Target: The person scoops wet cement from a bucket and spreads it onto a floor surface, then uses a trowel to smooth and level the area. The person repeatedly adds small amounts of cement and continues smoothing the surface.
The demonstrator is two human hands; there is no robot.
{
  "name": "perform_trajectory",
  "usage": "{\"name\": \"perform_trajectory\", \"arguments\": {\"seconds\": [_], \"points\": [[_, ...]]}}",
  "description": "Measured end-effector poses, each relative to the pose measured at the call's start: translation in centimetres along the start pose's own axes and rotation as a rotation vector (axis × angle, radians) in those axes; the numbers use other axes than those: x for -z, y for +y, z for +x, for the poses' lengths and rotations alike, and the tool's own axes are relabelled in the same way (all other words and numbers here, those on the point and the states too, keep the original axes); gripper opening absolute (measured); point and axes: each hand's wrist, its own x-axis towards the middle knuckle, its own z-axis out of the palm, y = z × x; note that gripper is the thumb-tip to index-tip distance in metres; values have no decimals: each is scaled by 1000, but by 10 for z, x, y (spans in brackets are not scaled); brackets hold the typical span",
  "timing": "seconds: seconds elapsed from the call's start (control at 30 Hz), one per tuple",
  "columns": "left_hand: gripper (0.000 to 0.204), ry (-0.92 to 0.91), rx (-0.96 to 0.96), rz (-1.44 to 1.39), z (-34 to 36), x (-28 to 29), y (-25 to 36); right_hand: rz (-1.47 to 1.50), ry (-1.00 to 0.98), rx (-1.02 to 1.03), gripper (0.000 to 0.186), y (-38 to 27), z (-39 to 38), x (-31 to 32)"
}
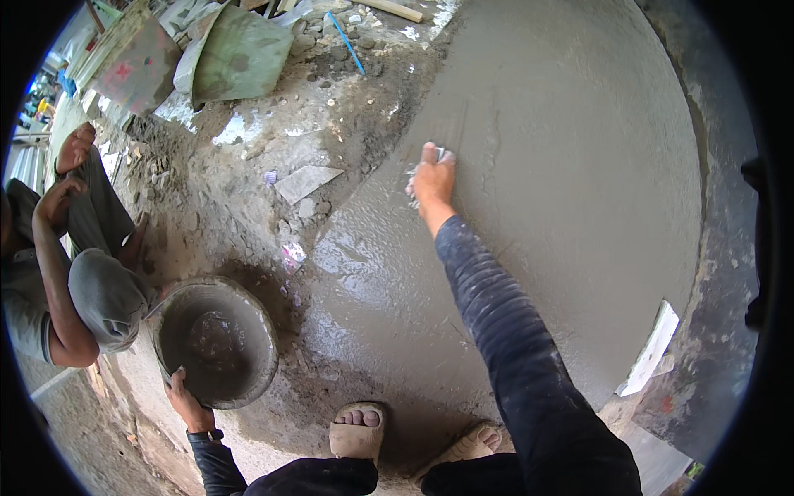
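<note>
My left hand (188, 405) grips the near rim of a round, cement-coated basin (263, 307), its thumb hooked over the edge. A little grey slurry (217, 337) wets the inside of the basin. Stretched far forward, my right hand (433, 180) is closed low over a wide sheet of wet grey cement (571, 165). A small pale, hard-looking bit shows between its thumb and fingers; the rest of what it holds is hidden. Faint straight streaks run through the cement just beyond that hand, and wet specks cling to its fingers.
A person (99, 289) sits at the left beside the basin. Rubble, a flat stone piece (308, 182), a blue stick (346, 43) and a greenish curved tub (241, 58) lie beyond. A white strip (650, 351) borders the cement at right. My sandalled foot (358, 430) stands near its edge.
</note>
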Motion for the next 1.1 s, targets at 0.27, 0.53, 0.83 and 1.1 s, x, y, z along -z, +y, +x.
{"name": "perform_trajectory", "arguments": {"seconds": [0.27,0.53,0.83,1.1], "points": [[30,-1,33,0,4,11,-6,-220,43,111,51,-8,48,25],[29,-25,48,-23,7,13,-6,-226,204,40,49,-44,135,134],[28,-65,104,-52,16,32,-13,397,49,-40,44,-36,138,138],[27,-75,116,-72,16,34,-19,-527,119,208,73,-19,115,111]]}}
